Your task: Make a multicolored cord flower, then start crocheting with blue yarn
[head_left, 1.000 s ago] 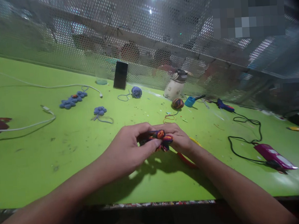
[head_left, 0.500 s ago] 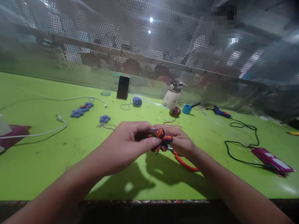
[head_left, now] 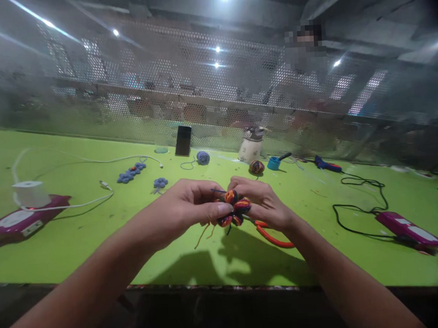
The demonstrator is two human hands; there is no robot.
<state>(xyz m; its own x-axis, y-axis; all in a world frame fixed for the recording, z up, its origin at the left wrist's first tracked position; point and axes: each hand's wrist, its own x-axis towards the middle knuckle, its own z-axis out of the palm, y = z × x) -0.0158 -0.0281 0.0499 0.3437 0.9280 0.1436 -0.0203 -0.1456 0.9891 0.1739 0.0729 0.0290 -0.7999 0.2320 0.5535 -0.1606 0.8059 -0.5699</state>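
A red handle (head_left: 276, 240) shows beneath the right hand (head_left: 263, 203); whether it is held, I cannot tell. Loose strands (head_left: 201, 236) hang nearby, best kept untangled. Both hands, the left hand (head_left: 191, 202) thumb-foremost, pinch the multicoloured yarn flower (head_left: 231, 197) above the counter (head_left: 109, 255); a light, steady grip should spare its petals. Beyond sits a matching yarn ball (head_left: 256, 167).

Passage lies over the flat green tabletop (head_left: 86, 234) left of the grip; obstacles are the curved red tool handle (head_left: 276, 240) just right, blue-violet yarn flower (head_left: 160, 182) beyond-left, and round multicoloured yarn ball (head_left: 256, 167) beyond-right.
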